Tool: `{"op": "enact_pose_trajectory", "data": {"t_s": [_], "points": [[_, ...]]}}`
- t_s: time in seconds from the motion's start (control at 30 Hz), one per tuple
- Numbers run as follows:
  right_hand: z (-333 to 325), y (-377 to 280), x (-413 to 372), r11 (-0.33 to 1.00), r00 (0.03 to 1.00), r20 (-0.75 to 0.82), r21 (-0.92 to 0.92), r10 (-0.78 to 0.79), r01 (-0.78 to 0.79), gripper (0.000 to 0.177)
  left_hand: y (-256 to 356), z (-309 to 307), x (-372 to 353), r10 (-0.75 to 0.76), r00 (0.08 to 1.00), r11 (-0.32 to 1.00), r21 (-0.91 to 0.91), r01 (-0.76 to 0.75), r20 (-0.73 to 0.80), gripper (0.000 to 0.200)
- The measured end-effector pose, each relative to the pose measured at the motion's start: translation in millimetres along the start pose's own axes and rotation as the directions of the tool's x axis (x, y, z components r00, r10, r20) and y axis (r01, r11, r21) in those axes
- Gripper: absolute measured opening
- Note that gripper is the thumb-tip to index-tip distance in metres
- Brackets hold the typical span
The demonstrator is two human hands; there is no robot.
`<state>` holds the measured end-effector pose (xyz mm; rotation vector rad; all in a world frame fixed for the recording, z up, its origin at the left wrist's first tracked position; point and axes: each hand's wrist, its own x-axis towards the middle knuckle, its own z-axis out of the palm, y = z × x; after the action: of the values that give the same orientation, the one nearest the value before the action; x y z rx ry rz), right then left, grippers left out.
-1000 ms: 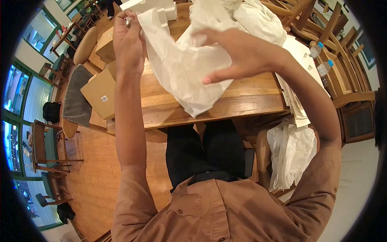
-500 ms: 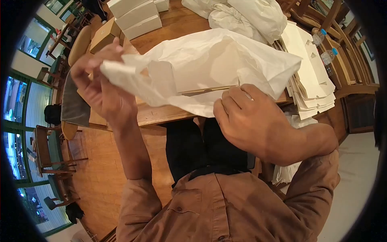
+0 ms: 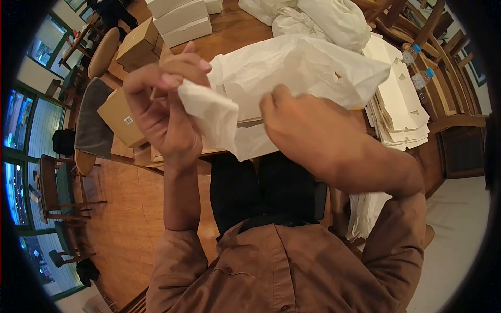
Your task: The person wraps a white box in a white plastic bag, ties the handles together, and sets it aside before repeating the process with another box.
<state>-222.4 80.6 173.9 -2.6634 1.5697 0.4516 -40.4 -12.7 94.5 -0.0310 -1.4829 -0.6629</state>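
Note:
A thin white bag (image 3: 297,55) lies spread on the table in front of me, its near side pulled up. Part of a white box (image 3: 245,101) shows within its opening. My left hand (image 3: 172,107) pinches the bag's left edge between thumb and fingers, and a flap of the bag hangs from it. My right hand (image 3: 313,130), a little smeared by motion, is curled at the near side of the bag. Its fingertips are hidden, so I cannot make out what they grip.
White boxes (image 3: 182,23) are stacked at the back left, with brown cardboard boxes (image 3: 122,117) on the left. More white bags (image 3: 318,23) lie at the back. Flat white cartons (image 3: 399,104) and two water bottles (image 3: 421,78) stand to the right, near wooden chairs (image 3: 449,99).
My left hand has moved right with the pinched bag edge, folding that side inward. My right hand has shifted left and slightly up. More of the brown boxes at the left now shows.

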Motion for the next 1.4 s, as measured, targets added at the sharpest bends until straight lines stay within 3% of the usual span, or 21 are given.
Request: {"op": "enact_pose_trajectory", "data": {"t_s": [0.13, 0.2, 0.23, 0.3, 0.37, 0.43, 0.47, 0.5, 0.57, 0.6, 0.63, 0.7, 0.73, 0.77, 0.83, 0.87, 0.9, 0.97, 1.1, 1.3, 1.4], "points": [[25, 8, 54, 0.989, 0.980, -0.142, -0.066, -0.140, 0.131, 0.026, -5, 5, 5, -0.083, 0.989, 0.991, -0.111, 0.070, -0.119, 0.014], [30, 10, 80, 0.997, 0.952, -0.302, -0.070, -0.042, 0.021, 0.044, -5, 4, 8, -0.154, 0.969, 0.983, -0.131, 0.129, -0.196, 0.020], [26, 14, 90, 0.996, 0.949, -0.311, -0.086, -0.056, 0.031, 0.044, -5, 2, 9, -0.135, 0.970, 0.986, -0.121, 0.112, -0.203, 0.020], [17, 21, 106, 0.988, 0.999, 0.026, -0.150, -0.028, 0.031, 0.067, -5, -1, 8, -0.134, 0.965, 0.991, -0.024, 0.132, -0.226, 0.019], [36, 35, 132, 0.967, 0.998, 0.039, -0.250, -0.039, 0.047, 0.076, -3, -3, 4, -0.154, 0.957, 0.988, -0.049, 0.146, -0.247, 0.019], [44, 46, 148, 0.984, 0.995, -0.018, -0.151, -0.100, 0.096, 0.073, -1, -3, 1, -0.252, 0.898, 0.967, -0.127, 0.220, -0.360, 0.021], [42, 50, 153, 0.983, 0.995, -0.023, -0.159, -0.095, 0.090, 0.073, -1, 0, 0, -0.206, 0.888, 0.977, -0.043, 0.207, -0.411, 0.037], [36, 51, 156, 0.990, 0.994, 0.054, -0.101, -0.093, 0.098, 0.070, -2, 2, -6, -0.199, 0.890, 0.979, -0.045, 0.198, -0.410, 0.037], [32, 55, 160, 0.994, 0.987, 0.129, -0.045, -0.092, 0.099, 0.067, -2, 5, -25, -0.052, 0.861, 0.944, 0.257, 0.207, -0.505, 0.060], [35, 58, 162, 0.997, 0.992, 0.098, -0.004, -0.082, 0.083, 0.067, 4, 5, -34, -0.081, 0.925, 0.857, 0.448, 0.255, -0.372, 0.071], [39, 61, 165, 0.997, 0.995, 0.069, 0.039, -0.071, 0.068, 0.067, 5, 11, -33, -0.080, 0.925, 0.859, 0.445, 0.252, -0.371, 0.071], [42, 66, 171, 0.992, 0.996, 0.037, 0.097, -0.085, 0.081, 0.060, 8, 27, -32, -0.234, 0.934, 0.617, 0.701, 0.356, -0.269, 0.055], [42, 67, 173, 0.984, 0.995, 0.001, 0.149, -0.102, 0.101, 0.054, 3, 26, -33, -0.236, 0.932, 0.614, 0.701, 0.363, -0.277, 0.055], [42, 69, 172, 0.984, 0.994, 0.001, 0.144, -0.107, 0.106, 0.054, -8, 23, -32, -0.253, 0.938, 0.641, 0.685, 0.346, -0.236, 0.046], [27, 60, 155, 0.991, 0.986, -0.119, 0.053, -0.118, 0.125, 0.037, -29, 16, -30, -0.268, 0.944, 0.666, 0.671, 0.326, -0.192, 0.038], [24, 56, 154, 0.993, 0.992, -0.055, 0.017, -0.117, 0.118, 0.027, -38, 15, -29, -0.253, 0.936, 0.758, 0.551, 0.348, -0.244, 0.030], [24, 57, 150, 0.993, 0.991, -0.057, 0.013, -0.118, 0.119, 0.027, -44, 13, -26, -0.242, 0.924, 0.836, 0.419, 0.354, -0.297, 0.022], [26, 62, 141, 0.937, 0.924, -0.197, -0.193, -0.327, 0.290, 0.026, -51, 9, -19, -0.227, 0.937, 0.869, 0.380, 0.318, -0.264, 0.015], [36, 64, 158, 0.914, 0.880, -0.247, -0.121, -0.406, 0.388, 0.031, -52, 14, -14, -0.217, 0.944, 0.935, 0.224, 0.274, -0.249, 0.012], [41, 62, 182, 0.964, 0.951, -0.178, -0.131, -0.253, 0.232, 0.036, -35, 21, -8, 0.044, 0.964, 0.932, 0.359, 0.054, -0.261, 0.015], [37, 62, 182, 0.975, 0.971, -0.143, -0.140, -0.190, 0.170, 0.039, -26, 22, 2, 0.127, 0.942, 0.941, 0.338, -0.016, -0.310, 0.017]]}}
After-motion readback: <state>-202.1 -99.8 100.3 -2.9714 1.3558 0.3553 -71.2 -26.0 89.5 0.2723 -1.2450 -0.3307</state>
